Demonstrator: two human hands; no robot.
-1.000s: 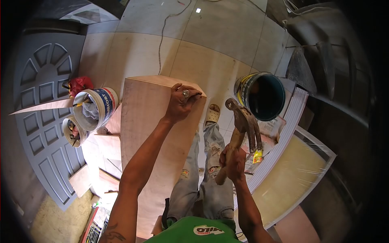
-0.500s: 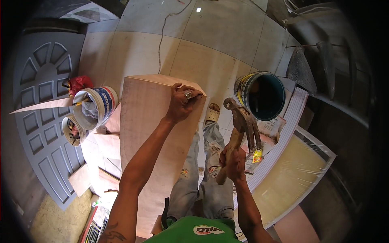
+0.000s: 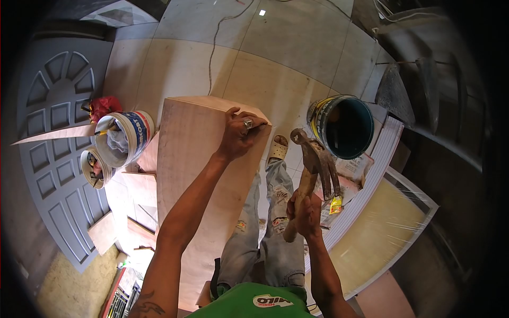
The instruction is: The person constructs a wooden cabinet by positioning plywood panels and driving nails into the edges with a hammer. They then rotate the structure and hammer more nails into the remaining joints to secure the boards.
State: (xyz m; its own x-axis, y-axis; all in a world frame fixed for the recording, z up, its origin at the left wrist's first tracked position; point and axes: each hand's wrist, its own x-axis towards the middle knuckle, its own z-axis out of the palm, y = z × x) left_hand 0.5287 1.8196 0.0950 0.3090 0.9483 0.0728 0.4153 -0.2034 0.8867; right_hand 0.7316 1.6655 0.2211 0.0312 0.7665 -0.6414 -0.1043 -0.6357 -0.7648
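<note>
A claw hammer (image 3: 306, 186) with a worn wooden handle and rusty head is in my right hand (image 3: 307, 213), its head raised to the right of the box. My left hand (image 3: 241, 132), with a ring on one finger, rests at the far right corner of a plywood box (image 3: 196, 196). Its thumb and fingertips are pinched together over the edge. Whatever they hold there is too small to make out. The hammer head is well apart from my left hand.
A dark-lined bucket (image 3: 347, 127) stands to the right, beside white panelling strips (image 3: 366, 180) and a plastic-wrapped panel (image 3: 382, 233). On the left are a white paint bucket (image 3: 140, 132), a smaller tool bucket (image 3: 93, 169) and a grey door (image 3: 58, 159). A cord (image 3: 214, 53) crosses the tiles.
The view has shifted very slightly. My left hand stays pinched at the box corner and my right hand keeps the hammer in about the same place.
</note>
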